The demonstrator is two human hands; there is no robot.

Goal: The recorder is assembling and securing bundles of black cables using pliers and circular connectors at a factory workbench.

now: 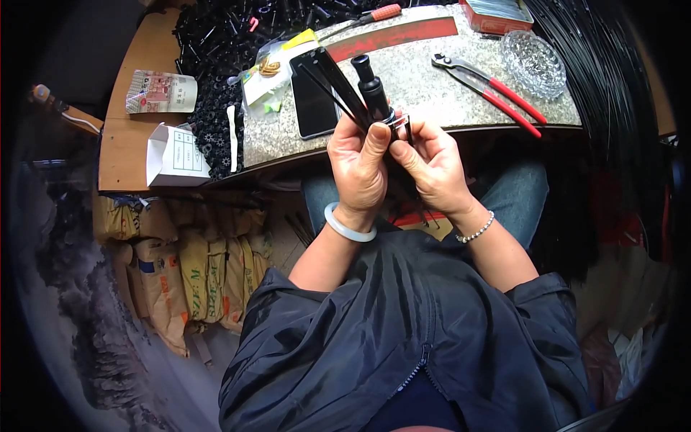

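Note:
My left hand (358, 169) and my right hand (430, 167) are raised together in front of the table edge. Both grip a black assembly: a knobbed cylindrical part (371, 85) that sticks up from my fingers, and several thin black ribs (332, 75) that fan up and to the left. My left thumb presses on the part's base, next to a small shiny metal piece (401, 124) under my right fingertips. A pale bangle circles my left wrist, a bead bracelet my right.
A speckled stone tabletop (425, 86) carries a dark phone (313, 108), red-handled pliers (497, 90), a glass ashtray (534, 61), a red tin (497, 14) and a screwdriver (367, 16). Black small parts (216, 43) heap at the left. Sacks (187, 273) lie below; black rods (612, 79) hang right.

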